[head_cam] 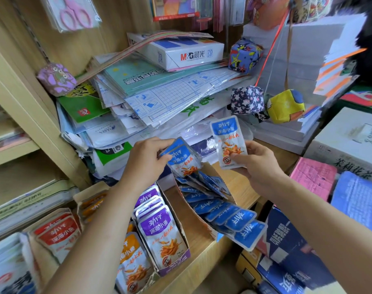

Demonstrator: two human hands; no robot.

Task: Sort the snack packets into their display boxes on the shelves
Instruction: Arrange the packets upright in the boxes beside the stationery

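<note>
My left hand (145, 161) pinches a small bunch of blue snack packets (184, 160) above the back of the blue display box (198, 217). My right hand (260, 164) holds one blue packet (228, 142) upright, thumb on its lower edge. The blue display box holds a leaning row of several blue packets (229, 215) that spills over its front. To its left stands a purple display box (176, 261) with purple packets (157, 225). Orange packets (131, 257) sit beside it, and red packets (57, 233) fill a box at the far left.
A messy pile of plastic book covers and paper (138, 98) with a white paper ream (180, 52) fills the shelf behind. Fabric cubes (245, 55) hang and sit at the right. Cartons (348, 143) and blue cases (291, 247) stand at the right.
</note>
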